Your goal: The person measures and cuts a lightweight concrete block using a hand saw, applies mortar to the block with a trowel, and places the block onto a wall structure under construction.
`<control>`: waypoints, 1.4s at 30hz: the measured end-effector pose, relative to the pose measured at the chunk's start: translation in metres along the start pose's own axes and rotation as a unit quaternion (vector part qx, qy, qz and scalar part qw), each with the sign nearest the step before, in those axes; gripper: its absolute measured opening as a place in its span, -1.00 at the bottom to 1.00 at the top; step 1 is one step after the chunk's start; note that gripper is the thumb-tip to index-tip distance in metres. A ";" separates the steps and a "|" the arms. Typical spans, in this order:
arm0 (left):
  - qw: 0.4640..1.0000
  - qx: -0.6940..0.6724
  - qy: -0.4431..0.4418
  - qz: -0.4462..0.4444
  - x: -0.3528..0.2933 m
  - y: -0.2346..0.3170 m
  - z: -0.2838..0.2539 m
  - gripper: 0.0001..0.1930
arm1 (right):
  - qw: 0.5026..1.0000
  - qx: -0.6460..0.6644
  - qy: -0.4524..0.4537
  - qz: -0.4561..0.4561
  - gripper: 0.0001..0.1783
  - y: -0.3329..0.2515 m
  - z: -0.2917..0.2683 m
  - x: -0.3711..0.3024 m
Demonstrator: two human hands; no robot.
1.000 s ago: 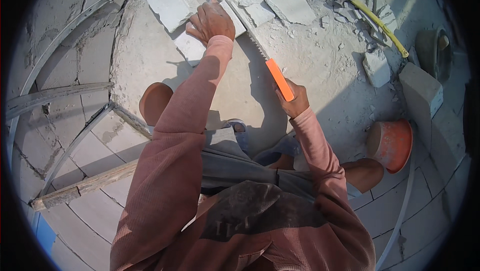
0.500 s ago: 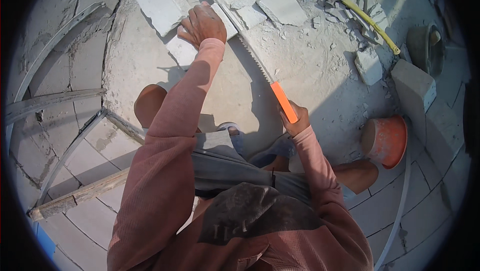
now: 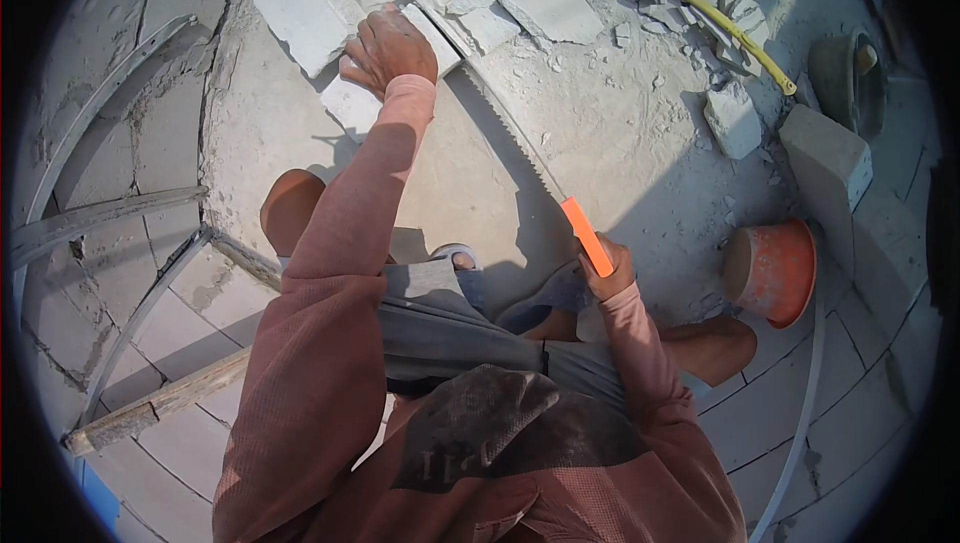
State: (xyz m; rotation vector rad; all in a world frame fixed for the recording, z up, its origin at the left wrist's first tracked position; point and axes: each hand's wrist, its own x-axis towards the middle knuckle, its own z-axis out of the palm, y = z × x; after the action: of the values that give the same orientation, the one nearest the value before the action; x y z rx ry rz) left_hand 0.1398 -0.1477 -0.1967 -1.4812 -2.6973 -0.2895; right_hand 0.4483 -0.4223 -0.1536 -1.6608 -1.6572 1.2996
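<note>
My right hand (image 3: 610,268) is closed round the orange handle of a hand saw (image 3: 586,235), low and right of the middle. Its long toothed blade slants up and away to the left, lying along the right edge of a pale block piece (image 3: 436,43). My left hand (image 3: 392,51) grips that piece from above, fingers bent over it. Another white slab (image 3: 348,105) shows below the left hand; whether it lies under the held piece, I cannot tell. A broken white slab (image 3: 310,13) lies just left of the hand.
Broken slabs (image 3: 550,5) and rubble litter the far floor. A hammer with a yellow handle (image 3: 735,31) rests on the rubble. At right stand a grey block (image 3: 825,158), a dark bucket (image 3: 835,83) and an orange bucket (image 3: 790,268). Metal strips (image 3: 110,208) and a wooden batten (image 3: 165,403) lie left.
My right hand has drawn the saw back toward me and slightly right, its blade sliding along the block. The left hand keeps its grip on the piece; the whole view has shifted slightly.
</note>
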 end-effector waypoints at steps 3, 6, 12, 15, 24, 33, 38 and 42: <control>1.000 -0.021 -0.006 -0.009 0.007 0.009 -0.010 -0.63 | 0.997 0.009 -0.054 0.054 -0.86 -0.005 -0.025 -0.015; 0.999 -0.030 0.007 0.014 0.002 0.017 0.000 -0.64 | 0.998 0.056 -0.023 0.028 -0.87 0.012 0.003 0.068; 0.999 -0.041 -0.005 0.003 0.003 0.011 0.002 -0.62 | 0.887 0.342 -0.040 0.308 -0.81 0.009 -0.022 0.079; 0.999 -0.053 0.007 0.009 0.001 0.006 0.002 -0.60 | 0.906 0.295 -0.075 0.292 -0.81 -0.011 -0.048 0.055; 0.997 -0.015 -0.067 -0.021 0.001 0.017 -0.008 -0.51 | 0.996 0.080 -0.011 0.047 -0.87 -0.054 -0.051 -0.012; 0.937 -0.075 -0.121 0.319 -0.087 -0.045 -0.092 -0.30 | 0.994 0.092 0.032 0.055 -0.75 -0.103 -0.042 -0.014; 0.926 -0.007 -0.127 0.355 -0.108 -0.064 -0.086 -0.11 | 0.999 0.020 0.034 0.013 -0.79 -0.090 -0.027 -0.024; 0.923 -0.064 -0.115 0.361 -0.072 -0.077 -0.060 -0.10 | 0.999 0.023 -0.013 0.025 -0.81 -0.087 -0.019 -0.036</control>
State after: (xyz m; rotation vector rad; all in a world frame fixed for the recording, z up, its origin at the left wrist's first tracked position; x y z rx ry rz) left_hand 0.1108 -0.2587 -0.1586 -2.5389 -2.0754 -0.2570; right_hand 0.4256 -0.4355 -0.0615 -1.6757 -1.5975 1.3789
